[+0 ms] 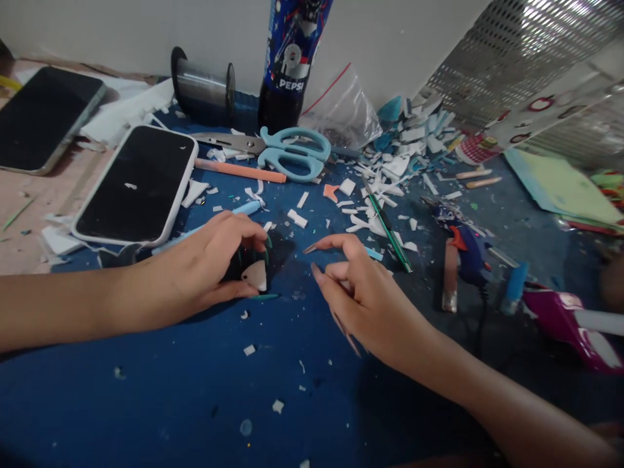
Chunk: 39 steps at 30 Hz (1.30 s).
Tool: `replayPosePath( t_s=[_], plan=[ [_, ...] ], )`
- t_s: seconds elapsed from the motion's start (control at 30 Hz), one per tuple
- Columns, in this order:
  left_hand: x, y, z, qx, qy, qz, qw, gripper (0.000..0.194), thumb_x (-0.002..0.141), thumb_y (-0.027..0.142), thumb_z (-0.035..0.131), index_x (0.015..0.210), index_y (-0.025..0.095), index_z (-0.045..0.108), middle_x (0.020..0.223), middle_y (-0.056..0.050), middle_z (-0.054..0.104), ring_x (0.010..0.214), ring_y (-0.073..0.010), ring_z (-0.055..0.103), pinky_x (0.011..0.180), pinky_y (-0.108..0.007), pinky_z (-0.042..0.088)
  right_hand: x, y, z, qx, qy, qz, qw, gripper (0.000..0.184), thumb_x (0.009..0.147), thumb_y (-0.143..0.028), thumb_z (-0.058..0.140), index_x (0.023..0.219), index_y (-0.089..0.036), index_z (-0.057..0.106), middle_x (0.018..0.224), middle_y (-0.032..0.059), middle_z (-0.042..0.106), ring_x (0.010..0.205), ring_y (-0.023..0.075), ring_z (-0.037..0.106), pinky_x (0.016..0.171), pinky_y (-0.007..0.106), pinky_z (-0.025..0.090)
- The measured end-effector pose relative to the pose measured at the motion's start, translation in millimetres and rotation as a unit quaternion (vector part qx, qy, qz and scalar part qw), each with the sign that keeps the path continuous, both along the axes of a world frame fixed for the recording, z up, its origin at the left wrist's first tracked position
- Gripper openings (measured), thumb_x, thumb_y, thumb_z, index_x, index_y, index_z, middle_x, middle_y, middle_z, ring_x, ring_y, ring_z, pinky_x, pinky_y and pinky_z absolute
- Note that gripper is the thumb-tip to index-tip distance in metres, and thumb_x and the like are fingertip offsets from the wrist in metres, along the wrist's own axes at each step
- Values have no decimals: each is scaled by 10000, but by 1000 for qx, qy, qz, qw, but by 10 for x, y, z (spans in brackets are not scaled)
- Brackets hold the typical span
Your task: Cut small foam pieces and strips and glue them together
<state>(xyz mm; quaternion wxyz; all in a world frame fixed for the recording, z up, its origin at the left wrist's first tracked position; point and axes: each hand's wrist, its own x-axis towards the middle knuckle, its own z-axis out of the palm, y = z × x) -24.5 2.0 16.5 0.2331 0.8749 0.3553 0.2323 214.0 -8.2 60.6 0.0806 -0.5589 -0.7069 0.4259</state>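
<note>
My left hand [219, 260] rests on the blue tabletop [195, 390], its thumb and fingers closed around a small whitish piece [255, 275] with a rounded edge and a dark spot or hole. The piece looks like cut foam or card. To the right, my right hand [358, 286] hovers low with the thumb and index tips apart and no object visible between them; its other fingers curl under. Just beyond the right hand lies a green craft knife or pen [387, 224]. A light blue stick [247, 208] lies partly behind my left hand.
Scissors [295, 153], an orange stick [241, 170] and white scraps [390, 175] lie beyond the hands. Two phones [139, 182], a spool [202, 84] and a Pepsi bottle [292, 65] stand or lie further back. Blue [472, 257] and magenta glue guns [568, 325] are at right.
</note>
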Motion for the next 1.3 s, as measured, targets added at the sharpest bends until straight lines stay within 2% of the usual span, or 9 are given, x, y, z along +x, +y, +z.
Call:
replayPosePath(
  t_s=[0.17,0.33,0.57,0.7,0.8,0.9,1.03,1.13,1.3],
  plan=[
    [10,11,14,-11,2,-6,1000,329,844,257,618,1107,193,432,1052,-68,536,923,-193,547,773,-303,504,12,-23,-37,35,-9,15,999,191,924,-201,384,1112,-166,371,456,-109,368,359,100,412,379,217,260],
    [4,17,12,-19,1,-2,1000,316,848,270,603,1107,207,433,1062,-62,538,924,-190,551,787,-303,513,36,-12,-44,65,-31,22,997,209,928,-222,384,1126,-156,372,485,-87,428,380,106,437,395,226,265],
    [-9,18,-16,-20,2,8,1000,365,848,332,600,1145,230,414,1060,-57,530,916,-186,560,795,-301,526,80,0,5,113,-106,24,988,207,936,-252,372,1121,-165,407,464,-80,451,345,103,421,399,234,274],
    [-4,21,-27,-30,1,21,999,374,833,328,613,1141,245,417,1073,-60,541,911,-197,575,786,-304,529,94,4,66,180,-167,25,969,186,933,-273,385,1059,-172,476,449,-69,435,362,104,424,421,245,262],
    [-6,19,-40,-34,-3,27,999,402,820,343,631,1143,244,413,1073,-67,548,907,-206,586,781,-311,532,109,21,130,237,-177,30,955,160,910,-279,430,1004,-188,520,513,-38,499,429,111,472,459,253,292],
    [-5,19,-39,-30,0,27,999,406,820,328,631,1145,243,404,1070,-67,540,911,-205,583,782,-306,528,121,30,185,225,-148,74,960,206,839,-332,556,987,-190,533,621,-13,558,508,119,511,505,255,351],
    [8,9,5,-31,15,16,999,366,851,258,595,1152,214,389,1092,-68,503,948,-192,548,827,-310,507,118,0,195,177,-156,127,963,315,749,-384,660,955,-192,519,675,-6,554,573,132,525,516,250,362],
    [18,-4,41,-39,30,10,999,351,879,205,554,1174,183,366,1104,-81,479,970,-186,520,853,-321,490,121,-29,173,156,-175,139,962,330,742,-403,664,942,-202,496,690,-11,547,587,135,530,524,249,356],
    [16,-3,38,-37,28,14,999,344,873,194,563,1162,186,377,1098,-77,483,955,-180,524,838,-314,496,205,-37,159,167,-192,141,957,321,746,-400,659,925,-213,468,676,-19,553,560,132,526,559,263,353]
  ],
)
